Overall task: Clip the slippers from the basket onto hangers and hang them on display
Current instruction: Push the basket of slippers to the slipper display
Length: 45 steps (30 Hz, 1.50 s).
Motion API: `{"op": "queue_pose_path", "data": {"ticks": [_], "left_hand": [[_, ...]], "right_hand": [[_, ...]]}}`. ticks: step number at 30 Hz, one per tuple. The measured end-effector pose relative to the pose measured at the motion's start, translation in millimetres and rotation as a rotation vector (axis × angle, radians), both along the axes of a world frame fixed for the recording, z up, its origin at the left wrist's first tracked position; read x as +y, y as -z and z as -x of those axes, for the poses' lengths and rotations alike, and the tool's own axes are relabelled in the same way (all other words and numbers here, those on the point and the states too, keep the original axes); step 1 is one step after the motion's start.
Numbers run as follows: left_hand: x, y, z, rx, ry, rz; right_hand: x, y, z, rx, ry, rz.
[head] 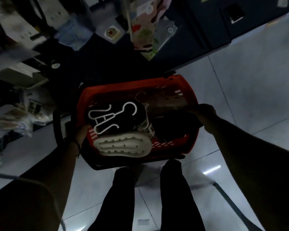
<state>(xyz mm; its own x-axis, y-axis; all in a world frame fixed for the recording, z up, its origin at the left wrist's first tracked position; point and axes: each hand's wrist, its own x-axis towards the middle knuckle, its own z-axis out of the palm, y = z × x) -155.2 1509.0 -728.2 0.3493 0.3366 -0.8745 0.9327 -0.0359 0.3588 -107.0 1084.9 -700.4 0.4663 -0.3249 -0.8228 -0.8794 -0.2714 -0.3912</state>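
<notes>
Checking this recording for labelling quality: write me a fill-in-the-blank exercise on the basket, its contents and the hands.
The basket is coloured ____. The hangers lying on the dark slipper are coloured ____. The pale slipper lies with its ____ facing up. The left hand and right hand both grip the ____.
Missing words: red; white; sole; basket.

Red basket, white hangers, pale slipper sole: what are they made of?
Red slotted basket: likely rigid moulded plastic, matte, slotted walls. Thin white hook hangers: probably glossy plastic, uniform moulded section. Pale ridged slipper sole: looks like foam or rubber, matte, moulded treads.
</notes>
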Motion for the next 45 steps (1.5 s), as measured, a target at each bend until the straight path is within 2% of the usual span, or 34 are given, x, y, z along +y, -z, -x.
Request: {"op": "queue_pose_path", "data": {"ticks": [6, 8, 9, 10, 11, 13, 16, 24, 27, 30, 35, 41, 45], "left_hand": [[-31.7, -48.7, -19.2, -0.060, 0.172, 0.029], [-35.7, -50.7, -38.1, -0.071, 0.306, 0.009], [-23.7, -20.5, -42.6, -0.085, 0.369, -0.001], [-27.5, -15.7, -52.7, -0.088, 0.415, 0.020], [-39.9, -28.2, -63.6, -0.066, 0.429, 0.060], [-111.1, -115.5, -88.4, -0.139, 0.413, 0.086], [-221.0, -235.4, -108.7, -0.241, 0.534, 0.135], [-445.0, -412.8, -176.9, -0.497, 0.900, 0.036], [-529.8, -477.1, -208.0, -0.575, 0.958, 0.056], [-613.4, -549.3, -227.0, -0.644, 1.113, 0.052], [-741.4, -588.2, -282.6, -0.731, 1.211, 0.048], [-940.8, -569.2, -402.9, -0.769, 1.452, 0.012], [-1060.3, -621.1, -422.4, -0.850, 1.559, 0.002]], "right_hand": [[-43.2, -57.6, 13.7, 0.006, 0.093, 0.064], [-70.9, -91.7, 21.9, 0.012, 0.171, 0.111], [-87.4, -111.2, 28.1, 0.002, 0.220, 0.135], [-103.5, -132.7, 35.9, -0.023, 0.267, 0.152], [-117.3, -152.2, 43.9, -0.043, 0.292, 0.162], [-152.8, -200.5, 64.4, -0.093, 0.379, 0.184], [-205.2, -273.3, 92.6, -0.126, 0.512, 0.206], [-349.0, -474.2, 131.4, -0.326, 0.928, 0.311], [-412.8, -532.5, 127.3, -0.399, 1.012, 0.343], [-478.7, -577.2, 120.2, -0.475, 1.065, 0.389], [-578.0, -612.9, 96.2, -0.562, 1.174, 0.456], [-708.6, -626.5, 52.1, -0.547, 1.274, 0.531], [-804.0, -640.7, 27.4, -0.542, 1.379, 0.569]]}}
